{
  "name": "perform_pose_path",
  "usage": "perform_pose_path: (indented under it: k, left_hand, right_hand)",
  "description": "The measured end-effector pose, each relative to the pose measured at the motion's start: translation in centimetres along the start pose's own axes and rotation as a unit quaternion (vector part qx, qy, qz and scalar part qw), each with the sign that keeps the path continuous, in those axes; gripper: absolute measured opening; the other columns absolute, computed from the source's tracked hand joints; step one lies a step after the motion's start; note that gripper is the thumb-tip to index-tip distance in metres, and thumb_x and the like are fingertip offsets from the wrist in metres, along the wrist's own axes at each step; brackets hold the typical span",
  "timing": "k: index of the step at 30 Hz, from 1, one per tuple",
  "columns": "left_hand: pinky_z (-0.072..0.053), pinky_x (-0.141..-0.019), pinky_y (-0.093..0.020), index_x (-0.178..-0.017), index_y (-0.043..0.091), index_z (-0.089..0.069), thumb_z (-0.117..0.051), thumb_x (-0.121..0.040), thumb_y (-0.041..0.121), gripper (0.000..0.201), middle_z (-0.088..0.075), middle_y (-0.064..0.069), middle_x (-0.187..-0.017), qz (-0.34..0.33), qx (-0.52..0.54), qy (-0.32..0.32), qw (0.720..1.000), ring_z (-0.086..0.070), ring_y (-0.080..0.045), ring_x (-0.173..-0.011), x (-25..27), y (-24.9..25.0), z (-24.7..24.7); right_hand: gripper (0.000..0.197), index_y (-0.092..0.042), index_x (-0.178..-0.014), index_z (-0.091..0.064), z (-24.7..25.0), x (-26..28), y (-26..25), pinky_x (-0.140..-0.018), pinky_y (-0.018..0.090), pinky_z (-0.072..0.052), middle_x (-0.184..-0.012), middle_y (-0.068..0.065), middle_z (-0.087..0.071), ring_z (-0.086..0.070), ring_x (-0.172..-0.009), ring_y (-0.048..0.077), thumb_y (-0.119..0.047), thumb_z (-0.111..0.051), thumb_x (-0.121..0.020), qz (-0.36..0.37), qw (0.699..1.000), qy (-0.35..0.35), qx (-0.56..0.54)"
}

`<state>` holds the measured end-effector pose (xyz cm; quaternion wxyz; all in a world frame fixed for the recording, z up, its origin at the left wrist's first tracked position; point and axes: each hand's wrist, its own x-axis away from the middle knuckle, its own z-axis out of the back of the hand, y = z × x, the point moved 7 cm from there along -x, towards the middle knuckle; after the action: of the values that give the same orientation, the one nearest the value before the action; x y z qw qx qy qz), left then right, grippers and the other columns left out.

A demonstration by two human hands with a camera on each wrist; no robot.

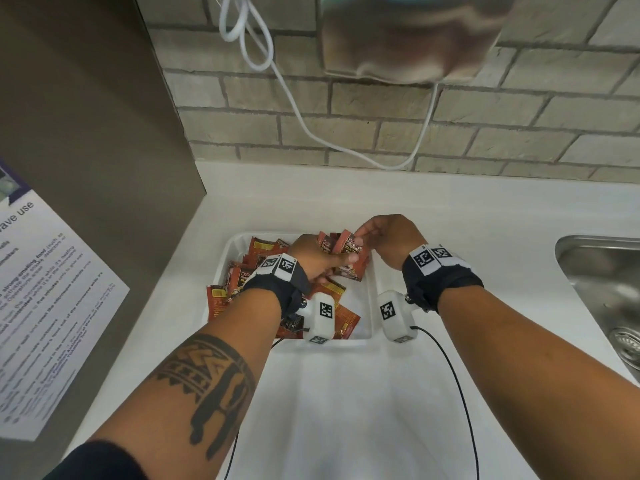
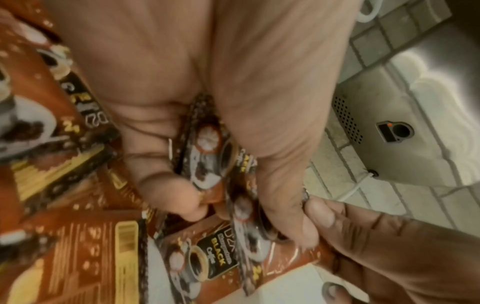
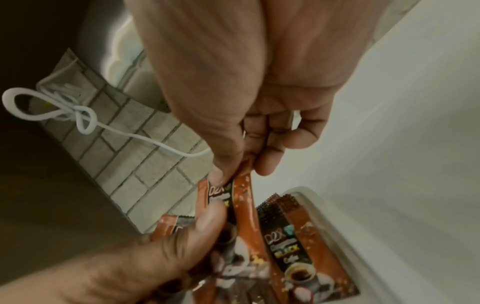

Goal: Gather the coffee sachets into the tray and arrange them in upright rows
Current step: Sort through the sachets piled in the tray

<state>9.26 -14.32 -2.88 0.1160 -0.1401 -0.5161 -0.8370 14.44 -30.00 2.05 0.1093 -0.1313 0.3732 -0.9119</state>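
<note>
A white tray (image 1: pixel 371 289) sits on the counter and holds several red-brown coffee sachets (image 1: pixel 239 271) lying loose and overlapping. My left hand (image 1: pixel 318 258) grips a small bunch of sachets (image 1: pixel 346 251) upright over the tray's far right part. In the left wrist view the left hand (image 2: pixel 244 205) has its thumb and fingers curled round that bunch (image 2: pixel 207 164). My right hand (image 1: pixel 367 237) pinches the top edge of one sachet in the bunch. The right wrist view shows the right hand (image 3: pixel 239 170) pinching this sachet (image 3: pixel 246 205) between thumb and forefinger, beside the tray rim (image 3: pixel 337 216).
A steel sink (image 1: pixel 602 271) lies at the right edge of the white counter (image 1: pixel 346 410). A white cable (image 1: pixel 294 109) hangs down the brick wall from a blurred box (image 1: pixel 408 39). A grey panel with a printed notice (image 1: pixel 52 306) stands at the left.
</note>
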Motion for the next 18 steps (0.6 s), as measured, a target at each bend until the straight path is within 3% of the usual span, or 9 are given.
perform_pose_path:
  k: [2, 5, 7, 9, 11, 14, 17, 18]
  left_hand:
    - [-0.048, -0.049, -0.023, -0.081, 0.009, -0.069, -0.072, -0.084, 0.057, 0.048, -0.067, -0.006, -0.068, 0.028, -0.083, 0.031, 0.996, -0.058, -0.016, -0.048, -0.4, -0.3, 1.0]
    - [-0.042, -0.049, -0.022, -0.075, 0.009, -0.063, -0.067, -0.089, 0.053, 0.046, -0.063, -0.003, -0.061, 0.072, -0.138, 0.057, 0.986, -0.053, -0.015, -0.044, -0.4, -0.5, 2.1]
    - [-0.039, -0.041, -0.017, -0.070, 0.009, -0.063, -0.068, -0.091, 0.039, 0.037, -0.059, 0.003, -0.046, 0.084, -0.150, 0.018, 0.985, -0.050, -0.011, -0.033, -0.6, -0.3, 1.6]
    - [-0.036, -0.036, -0.014, -0.079, 0.004, -0.068, -0.071, -0.089, 0.027, 0.026, -0.059, 0.004, -0.045, 0.104, -0.143, -0.039, 0.983, -0.050, -0.009, -0.033, -0.3, -0.5, 0.4]
    - [-0.043, -0.050, -0.019, -0.090, 0.004, -0.074, -0.077, -0.083, 0.034, 0.031, -0.068, 0.000, -0.065, 0.101, -0.173, -0.092, 0.975, -0.058, -0.015, -0.054, -0.2, -0.7, -1.0]
    - [-0.046, -0.068, -0.028, -0.066, 0.017, -0.068, -0.074, -0.081, 0.048, 0.036, -0.067, 0.002, -0.067, 0.077, -0.273, -0.124, 0.951, -0.062, -0.019, -0.071, -0.1, -0.8, -2.8]
    - [-0.050, -0.084, -0.034, -0.071, 0.016, -0.067, -0.071, -0.084, 0.046, 0.033, -0.067, -0.009, -0.082, 0.071, -0.303, -0.139, 0.940, -0.066, -0.028, -0.090, -0.5, -0.7, -4.3]
    - [-0.051, -0.089, -0.036, -0.067, 0.017, -0.064, -0.070, -0.084, 0.046, 0.035, -0.066, -0.008, -0.081, 0.073, -0.303, -0.141, 0.940, -0.067, -0.030, -0.094, -0.6, -0.7, -4.5]
  right_hand:
    - [0.010, -0.026, -0.082, -0.069, 0.3, 0.1, 0.1, -0.062, 0.017, -0.042, -0.078, -0.014, -0.064, -0.058, -0.076, 0.005, -0.019, -0.070, -0.089, 0.004, 1.000, 0.007, 0.024]
    - [0.004, -0.022, -0.089, -0.071, -0.1, 0.2, 0.4, -0.062, 0.017, -0.040, -0.081, -0.013, -0.064, -0.058, -0.081, 0.008, -0.019, -0.070, -0.090, -0.003, 0.998, -0.005, 0.068]
    - [0.004, -0.022, -0.090, -0.071, -0.6, 0.0, 0.5, -0.070, 0.019, -0.041, -0.087, -0.010, -0.064, -0.058, -0.085, 0.009, -0.019, -0.069, -0.090, -0.010, 0.995, -0.016, 0.098]
    - [0.007, -0.024, -0.087, -0.070, -1.0, -0.2, 0.6, -0.074, 0.021, -0.040, -0.090, -0.009, -0.064, -0.057, -0.087, 0.009, -0.019, -0.067, -0.091, -0.013, 0.993, -0.024, 0.118]
    - [0.008, -0.025, -0.087, -0.069, -1.4, -0.3, 0.8, -0.076, 0.022, -0.042, -0.090, -0.010, -0.063, -0.059, -0.090, 0.011, -0.020, -0.067, -0.092, -0.018, 0.990, -0.032, 0.140]
    - [0.016, -0.030, -0.078, -0.068, -2.0, -0.6, 1.4, -0.074, 0.023, -0.045, -0.087, -0.013, -0.063, -0.060, -0.091, 0.012, -0.019, -0.067, -0.090, -0.031, 0.987, -0.032, 0.153]
    - [0.018, -0.033, -0.074, -0.067, -2.6, -0.7, 1.6, -0.072, 0.022, -0.042, -0.086, -0.013, -0.064, -0.058, -0.085, 0.009, -0.022, -0.067, -0.088, -0.032, 0.981, -0.038, 0.190]
    - [0.016, -0.033, -0.075, -0.069, -2.7, -0.7, 1.6, -0.073, 0.022, -0.043, -0.087, -0.013, -0.065, -0.058, -0.085, 0.010, -0.022, -0.068, -0.088, -0.034, 0.980, -0.036, 0.192]
